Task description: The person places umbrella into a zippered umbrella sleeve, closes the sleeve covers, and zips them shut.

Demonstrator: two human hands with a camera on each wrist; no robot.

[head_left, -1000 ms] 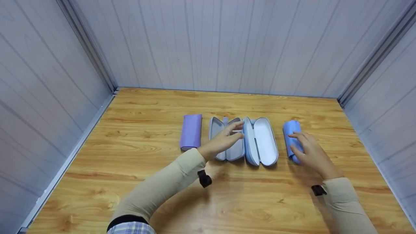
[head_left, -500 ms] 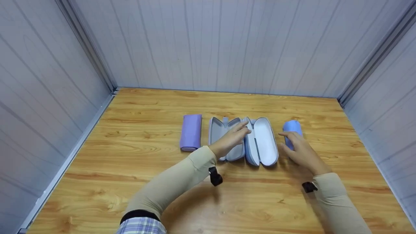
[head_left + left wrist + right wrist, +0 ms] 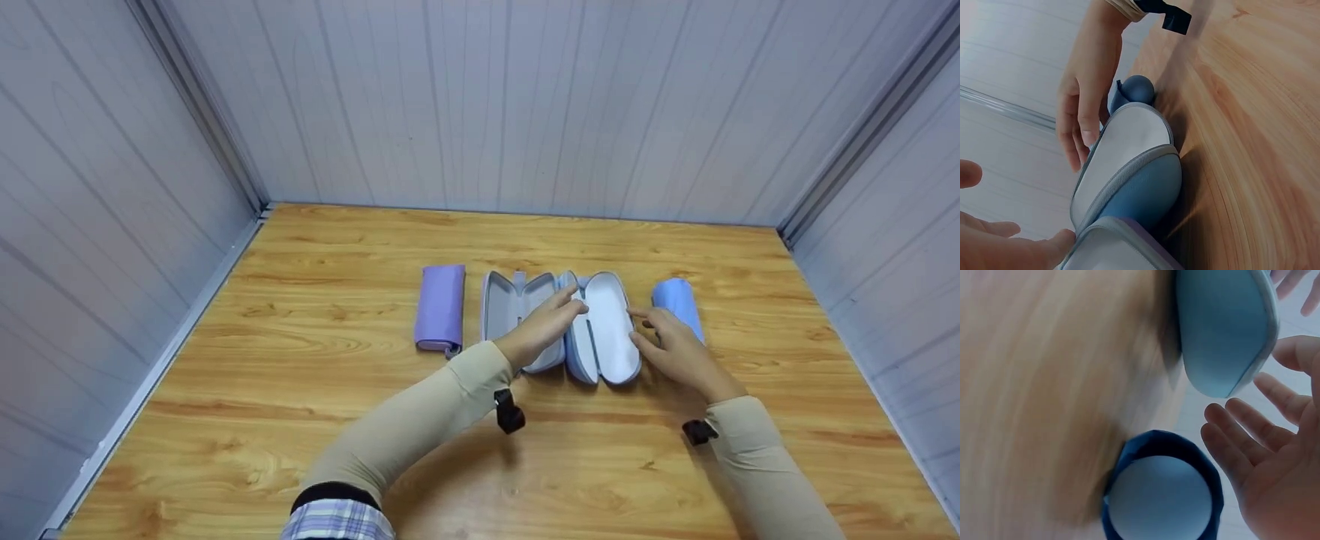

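Observation:
Two zip-edged hard cases, shaped like glasses cases, lie opened flat side by side on the table. One has a grey lining (image 3: 500, 307); the blue one has a white lining (image 3: 613, 330). My left hand (image 3: 541, 330) reaches over where the two cases meet, fingers extended, nothing held. In the left wrist view its fingertip is right at the grey-lined case's rim (image 3: 1107, 244). My right hand (image 3: 679, 360) is at the blue case's right rim, thumb and fingers spread, with the case's outer shell (image 3: 1224, 326) close to the thumb. A blue roll (image 3: 677, 301) lies partly behind that hand.
A purple folded pouch (image 3: 440, 307) with a small tab at its lower end lies left of the cases. Pale panelled walls (image 3: 487, 105) enclose the wooden table (image 3: 300, 330) at the back and both sides.
My right hand has moved left, from over the blue roll to the blue case's rim. My left hand has shifted right, from the grey-lined case toward the blue one.

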